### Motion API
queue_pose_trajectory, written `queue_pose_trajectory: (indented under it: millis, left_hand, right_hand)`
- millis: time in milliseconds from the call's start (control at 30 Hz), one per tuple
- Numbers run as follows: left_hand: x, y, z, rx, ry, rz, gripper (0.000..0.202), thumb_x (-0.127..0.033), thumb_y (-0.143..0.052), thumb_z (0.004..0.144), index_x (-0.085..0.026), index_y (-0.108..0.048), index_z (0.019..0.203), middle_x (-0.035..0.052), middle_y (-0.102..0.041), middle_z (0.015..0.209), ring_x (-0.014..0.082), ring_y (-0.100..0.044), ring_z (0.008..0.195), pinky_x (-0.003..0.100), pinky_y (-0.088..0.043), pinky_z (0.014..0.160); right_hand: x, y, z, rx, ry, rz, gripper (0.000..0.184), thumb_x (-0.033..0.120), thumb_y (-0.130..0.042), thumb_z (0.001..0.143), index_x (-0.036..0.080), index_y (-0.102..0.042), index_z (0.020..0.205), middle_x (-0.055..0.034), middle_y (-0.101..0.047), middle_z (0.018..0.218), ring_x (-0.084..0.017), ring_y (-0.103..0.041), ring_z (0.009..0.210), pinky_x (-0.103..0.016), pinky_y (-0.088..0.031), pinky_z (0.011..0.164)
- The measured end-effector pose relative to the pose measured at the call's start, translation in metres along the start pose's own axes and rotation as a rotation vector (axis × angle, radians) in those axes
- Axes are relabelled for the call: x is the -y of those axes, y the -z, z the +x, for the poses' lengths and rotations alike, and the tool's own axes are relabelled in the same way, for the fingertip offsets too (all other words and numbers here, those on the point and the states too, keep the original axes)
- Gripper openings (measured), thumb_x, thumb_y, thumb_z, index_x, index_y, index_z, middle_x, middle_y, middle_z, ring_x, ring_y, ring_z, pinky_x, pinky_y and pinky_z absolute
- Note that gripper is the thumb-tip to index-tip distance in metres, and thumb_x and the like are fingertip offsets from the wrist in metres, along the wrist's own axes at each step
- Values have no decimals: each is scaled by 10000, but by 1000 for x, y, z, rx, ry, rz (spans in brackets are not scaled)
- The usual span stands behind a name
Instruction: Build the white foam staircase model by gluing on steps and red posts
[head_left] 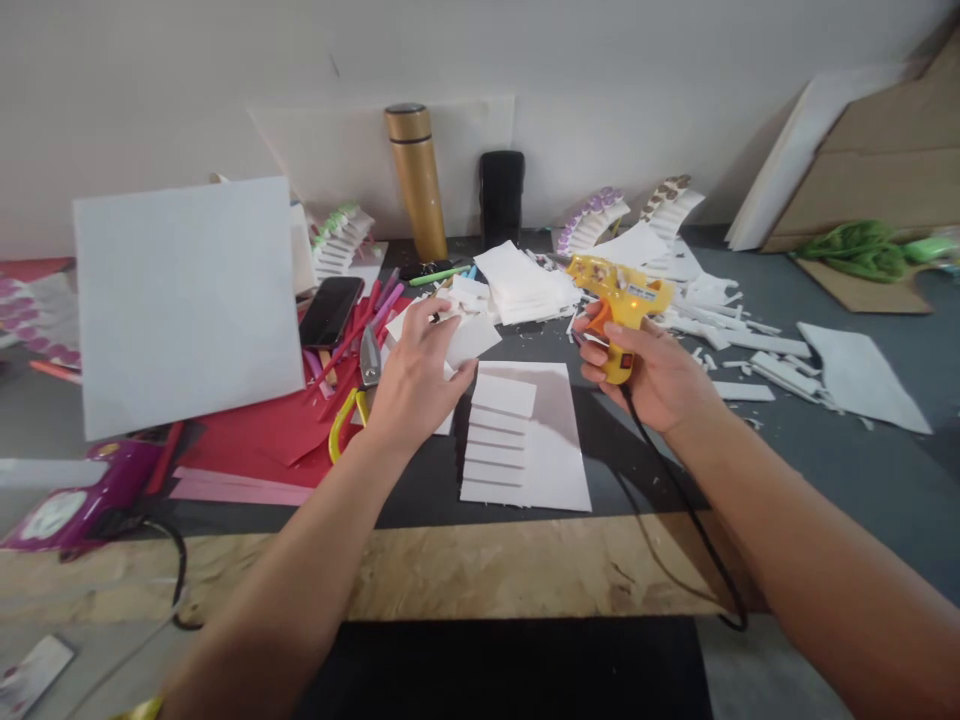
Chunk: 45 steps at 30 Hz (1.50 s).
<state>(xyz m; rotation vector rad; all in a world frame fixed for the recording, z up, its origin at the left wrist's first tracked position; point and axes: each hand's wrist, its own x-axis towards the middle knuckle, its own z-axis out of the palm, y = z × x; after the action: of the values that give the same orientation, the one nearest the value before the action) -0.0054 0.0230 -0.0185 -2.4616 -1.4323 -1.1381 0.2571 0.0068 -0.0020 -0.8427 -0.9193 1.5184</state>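
My right hand is wrapped around the handle of a yellow hot glue gun, its nozzle pointing left and a small orange light glowing. My left hand hovers by white foam-board pieces, fingers bent, thumb and index finger apart, with no object visible between them. Between my hands lies a white sheet carrying several overlapping white strips in a stepped row. Behind it rests a stack of white pieces. Yellow-handled scissors are partly hidden beside my left wrist.
A gold flask and a black case stand by the wall. White offcuts litter the right side. At left are a white board, a phone, red sheets and a purple tool. The glue gun's cord hangs over the edge.
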Motion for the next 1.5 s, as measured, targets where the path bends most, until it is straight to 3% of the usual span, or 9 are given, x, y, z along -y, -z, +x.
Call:
queue_pose_trajectory:
  millis: [233,367,500,867,1033,1100,1267,1400,1500]
  left_hand:
    - [1,2,0,-75,76,-14,262,-190,-711,811,-199,-621,1057,127,-576,1271,279,-597,1217,477,-533,1029]
    - [3,2,0,-40,110,-53,311,-191,-715,797,-204,-645,1100,90,-621,1161,194,-642,903,374,-580,818]
    - [-4,2,1,19,68,-204,350,-201,-718,797,-205,-659,1142,40,-648,1037,84,-490,606,285,-516,657]
    - [-38,8,-3,256,38,-552,390,-272,-752,810,-218,-694,1192,23,-638,869,84,-443,569,253,-439,557]
    - [-44,6,-5,308,145,-706,439,-301,-773,805,-243,-678,1229,57,-700,1025,96,-509,618,249,-476,562]
    - [-43,5,-6,315,183,-738,465,-317,-790,797,-235,-669,1239,48,-699,972,102,-523,629,255,-490,586]
    - [-34,2,-7,252,170,-760,438,-333,-782,817,-220,-644,1218,6,-602,823,108,-524,654,256,-491,623]
    - [-29,1,-5,135,49,-665,431,-340,-774,828,-245,-625,1222,55,-611,1070,109,-566,716,295,-542,715]
    - [-29,2,-3,44,-125,-471,450,-326,-769,834,-257,-626,1256,97,-605,1247,177,-638,922,358,-561,855]
  right_hand:
    - [-7,1,2,48,-74,45,245,262,-780,727,185,-699,945,14,-584,867,-62,-436,587,-217,-378,508]
    - [-9,-1,2,47,-83,16,220,263,-786,713,184,-694,897,14,-588,860,-64,-427,574,-225,-362,491]
    - [-13,-1,3,26,-61,-2,202,217,-813,704,165,-670,838,4,-597,855,-55,-409,569,-210,-331,469]
    - [-24,-13,-2,46,-83,-79,283,278,-885,668,163,-686,833,28,-550,671,-80,-464,591,-215,-368,497]
    - [-27,-13,-4,33,-132,-84,256,254,-880,665,168,-684,805,47,-506,610,-69,-420,544,-209,-352,473]
    - [-26,-13,-3,29,-146,-67,240,241,-872,667,166,-686,798,50,-496,591,-63,-404,533,-201,-340,464]
    - [-23,-13,-3,16,-109,-27,235,207,-867,650,159,-671,771,54,-490,561,-53,-388,515,-192,-326,460]
    - [-22,-14,-3,1,-79,-16,245,192,-862,656,161,-658,788,55,-485,584,-57,-402,524,-201,-329,463]
    - [-22,-13,-3,-26,-48,-35,227,178,-851,671,162,-659,793,51,-488,599,-60,-403,527,-211,-331,468]
